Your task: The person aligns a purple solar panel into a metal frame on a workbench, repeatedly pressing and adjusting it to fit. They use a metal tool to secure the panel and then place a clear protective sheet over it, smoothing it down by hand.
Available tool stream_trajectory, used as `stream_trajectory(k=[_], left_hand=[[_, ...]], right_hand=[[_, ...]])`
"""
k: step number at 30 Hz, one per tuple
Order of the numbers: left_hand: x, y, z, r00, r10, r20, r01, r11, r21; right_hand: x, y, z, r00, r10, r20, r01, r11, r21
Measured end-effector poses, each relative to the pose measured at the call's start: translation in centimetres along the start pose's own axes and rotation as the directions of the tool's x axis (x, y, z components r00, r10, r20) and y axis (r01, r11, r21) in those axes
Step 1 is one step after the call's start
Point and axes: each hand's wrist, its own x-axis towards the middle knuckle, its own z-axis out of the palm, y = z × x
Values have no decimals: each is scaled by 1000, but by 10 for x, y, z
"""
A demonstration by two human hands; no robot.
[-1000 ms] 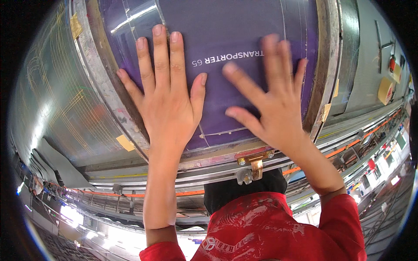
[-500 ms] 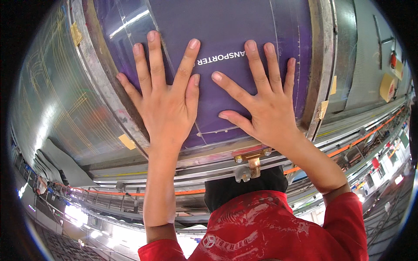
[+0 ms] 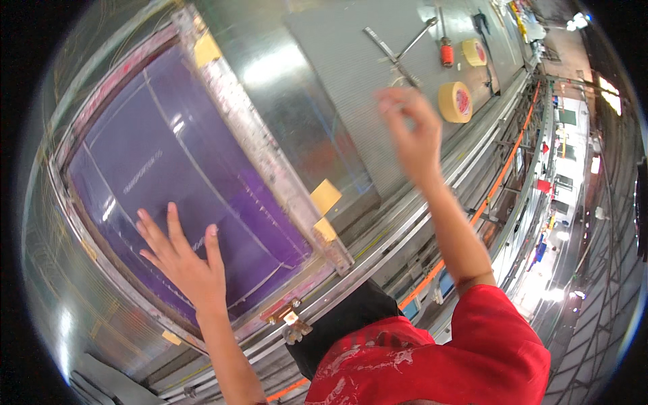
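My left hand [image 3: 181, 262] lies with its fingers spread on a dark purple screen panel [image 3: 223, 185] set in a worn metal frame [image 3: 250, 128]. Part of the white lettering on the panel sits under or beside those fingers. Out to the right, my right hand [image 3: 415, 138] is over a grey ribbed mat [image 3: 337, 74], its fingers bent and blurred by motion. I cannot make out anything in them. Just beyond its fingertips is a slim metal strip [image 3: 383, 44], and a yellow tape roll [image 3: 455, 102] lies to its right.
On the mat are a metal spanner-like tool [image 3: 417, 38], a red-handled screwdriver [image 3: 446, 52] and a second tape roll [image 3: 474, 52]. Yellow tape pieces [image 3: 325, 196] stick near the frame. A brass-coloured clamp [image 3: 290, 316] sits at its near edge. Metal rails [image 3: 378, 250] run along the table's front.
My right hand has left the purple panel and moved right, toward the tools on the mat. My left hand stays on the panel. The view has turned to the right.
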Motion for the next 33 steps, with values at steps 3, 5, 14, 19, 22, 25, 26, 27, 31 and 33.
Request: stream_trajectory(k=[3, 5, 14, 19, 22, 25, 26, 27, 31, 33], left_hand=[[-23, 11, 28, 990, 17, 138, -53, 964, 261], [-24, 8, 26, 993, 13, 115, -45, 958, 282], [-53, 11, 16, 972, -22, 233, -27, 979, 203], [-61, 12, -13, 953, -7, 302, -13, 998, 64], [-66, -27, -53, 963, 28, 269, 96, 894, -439], [-106, -73, -88, 949, -267, -170, 186, 904, -384], [-130, -99, -90, 915, -383, -122, 301, 854, -425], [-154, -118, -91, 862, -501, -75, 418, 786, -456], [-202, -140, -81, 888, -434, 150, 454, 776, -438], [-201, -126, -86, 828, -494, 264, 560, 720, -410]], right_hand=[[79, 144, -72, 956, 237, -172, -248, 968, -46], [140, 239, -89, 928, 214, -305, -303, 910, -284], [204, 448, -179, 919, 379, -112, -318, 541, -779], [104, 281, -151, 943, 256, -212, -275, 959, -63], [-15, 113, -112, 907, 389, -163, -289, 855, 432], [-188, -32, -68, 836, 514, 193, -528, 655, 541], [-238, -75, -54, 784, 519, 341, -621, 667, 412], [-288, -117, -39, 711, 502, 492, -672, 692, 264], [-423, -201, 17, 602, 265, 754, -627, 741, 240], [-453, -219, 40, 708, 126, 695, -420, 866, 271]])
